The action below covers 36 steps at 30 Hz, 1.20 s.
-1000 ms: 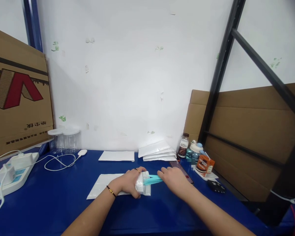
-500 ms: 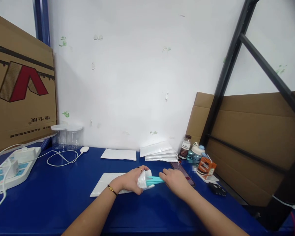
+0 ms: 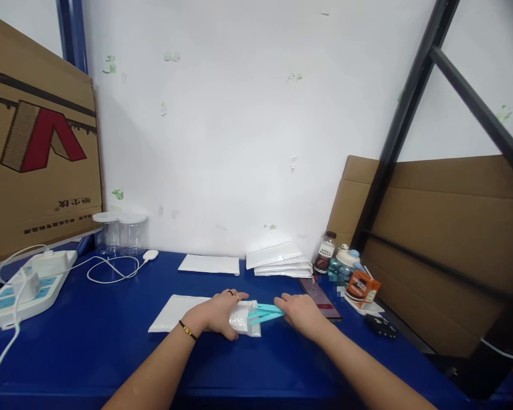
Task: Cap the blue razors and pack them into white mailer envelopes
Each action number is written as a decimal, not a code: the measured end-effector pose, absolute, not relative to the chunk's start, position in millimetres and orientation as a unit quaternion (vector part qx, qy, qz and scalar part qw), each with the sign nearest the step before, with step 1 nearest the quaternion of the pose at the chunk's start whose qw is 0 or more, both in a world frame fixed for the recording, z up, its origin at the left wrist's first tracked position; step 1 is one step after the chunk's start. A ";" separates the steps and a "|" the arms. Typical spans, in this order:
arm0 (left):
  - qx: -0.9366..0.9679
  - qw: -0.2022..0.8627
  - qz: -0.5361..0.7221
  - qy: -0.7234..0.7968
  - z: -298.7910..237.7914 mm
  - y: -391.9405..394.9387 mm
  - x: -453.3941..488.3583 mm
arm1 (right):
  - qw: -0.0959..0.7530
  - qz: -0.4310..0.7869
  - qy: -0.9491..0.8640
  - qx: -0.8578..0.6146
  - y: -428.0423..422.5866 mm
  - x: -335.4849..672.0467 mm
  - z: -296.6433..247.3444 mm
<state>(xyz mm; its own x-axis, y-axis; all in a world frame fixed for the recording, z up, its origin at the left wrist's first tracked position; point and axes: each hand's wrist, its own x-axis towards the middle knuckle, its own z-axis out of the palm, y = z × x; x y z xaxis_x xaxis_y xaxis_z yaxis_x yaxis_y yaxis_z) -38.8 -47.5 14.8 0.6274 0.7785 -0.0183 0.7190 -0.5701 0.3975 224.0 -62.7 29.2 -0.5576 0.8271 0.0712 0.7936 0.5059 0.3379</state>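
Observation:
A white padded mailer (image 3: 177,310) lies lengthwise on the blue table, its mouth facing right. My left hand (image 3: 216,313) grips it near that mouth, with the thumb on the near edge and the fingers across the far one. Several slim turquoise plastic strips (image 3: 265,312) stick out of the mouth, and their left ends are hidden inside. My right hand (image 3: 301,313) is closed on the strips' right ends, which its fingers cover. What kind of article the strips form I cannot make out.
Behind lie a flat white mailer (image 3: 209,264) and a mailer stack (image 3: 280,261). A phone (image 3: 320,299), brown bottle (image 3: 325,253), blue-capped bottle (image 3: 343,263) and orange drink carton (image 3: 362,288) stand or lie right. Left are a power strip (image 3: 47,285) and clear jars (image 3: 132,234).
My left hand has shifted slightly left and flattened over the mailer, whose mouth now lies lower and flatter. My right hand has stayed on the strips, which spread apart a little more.

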 end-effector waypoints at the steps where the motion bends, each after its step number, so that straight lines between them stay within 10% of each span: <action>1: 0.883 0.191 0.093 0.418 15.1 -48.5 -39.1 | 0.042 0.168 0.866 0.470 -61.9 222.0 26.1; 23: 0.863 0.260 0.167 0.399 6.8 -47.0 -32.9 | -0.019 0.183 0.878 0.442 -59.5 155.2 17.5; 36: 0.750 0.329 0.450 0.355 53.6 -46.0 -19.4 | 0.050 0.293 0.910 0.289 -65.6 112.5 175.4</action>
